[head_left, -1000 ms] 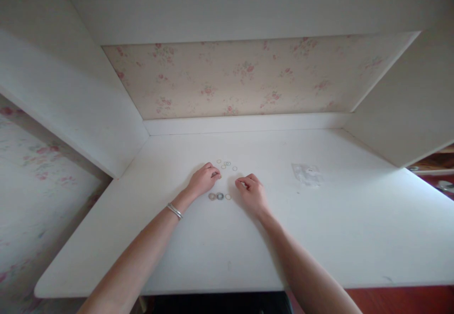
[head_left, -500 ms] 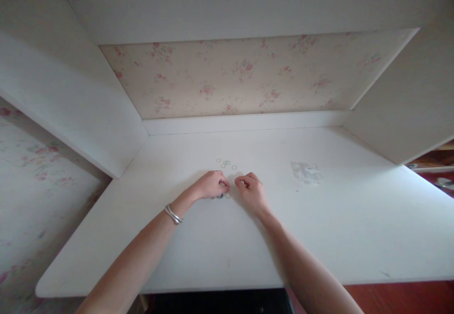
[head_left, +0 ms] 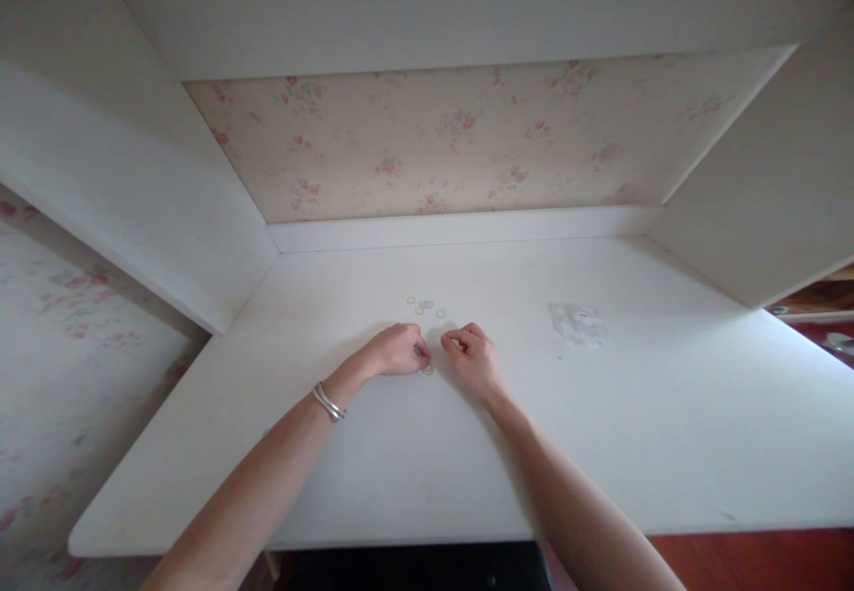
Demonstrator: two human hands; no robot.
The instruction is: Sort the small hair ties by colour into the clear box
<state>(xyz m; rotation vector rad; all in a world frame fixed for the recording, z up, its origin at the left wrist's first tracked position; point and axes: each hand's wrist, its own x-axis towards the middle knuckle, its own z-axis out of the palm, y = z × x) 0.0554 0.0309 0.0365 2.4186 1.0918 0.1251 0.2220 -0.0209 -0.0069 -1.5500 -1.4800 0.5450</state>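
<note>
The left hand [head_left: 397,350], having slid right from a second ago, is now covering the near rings [head_left: 428,368] on the desk [head_left: 600,431]; its grip is curling closed, contents hidden. The right hand [head_left: 472,360] is staying just beside, fingers pinching together; what they hold cannot be told.

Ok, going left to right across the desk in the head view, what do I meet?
Bracelet on the left wrist → left hand → small ring at its fingertips → right hand → clear plastic packet. The loose rings lie farther back, above the gap between the hands.
</note>
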